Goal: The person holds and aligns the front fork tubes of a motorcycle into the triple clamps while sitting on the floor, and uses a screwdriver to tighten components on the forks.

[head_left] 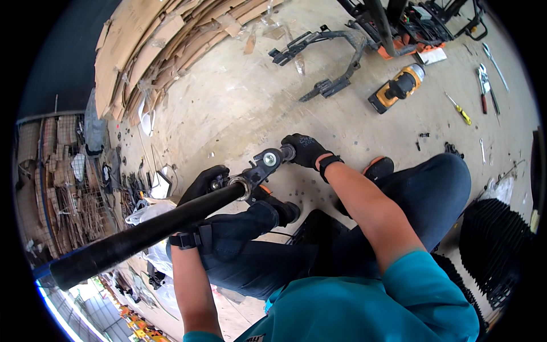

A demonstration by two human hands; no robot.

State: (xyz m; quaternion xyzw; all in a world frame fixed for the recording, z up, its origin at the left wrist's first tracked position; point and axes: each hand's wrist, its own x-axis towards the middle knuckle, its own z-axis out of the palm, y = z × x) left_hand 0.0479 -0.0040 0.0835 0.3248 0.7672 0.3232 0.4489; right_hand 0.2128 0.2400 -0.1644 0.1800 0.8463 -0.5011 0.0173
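"Two firm holds on it, or one?"

"One is plain: the right hand [306, 151] is closed round the stub [289, 152] beyond the bolted joint [269, 160]. The left hand [199, 184] is curled just beside the metal collar [243, 186], partly hidden; whether it grips anything, one cannot tell."

"And where is the black tube [154, 231] itself?"

"Slanting above the left leg [250, 256], its plain end near and to the left, its jointed end toward the middle."

"Why hold it at that end?"

"Probably because the joint and collar are there, so both hands sit close to the fittings. The long part passes over the left forearm [191, 285], which may help to bear it, though contact is hard to see."

"What about the tools on the right?"

"The yellow-and-black power tool [400, 85], the screwdriver [464, 115] and the pliers-like tool [484, 85] lie on the pale floor [228, 114], likely kept on that side for the right arm to reach, away from the tube's long end."

"And the flattened cardboard [145, 54]?"

"Heaped far left, perhaps to stay out of the way."
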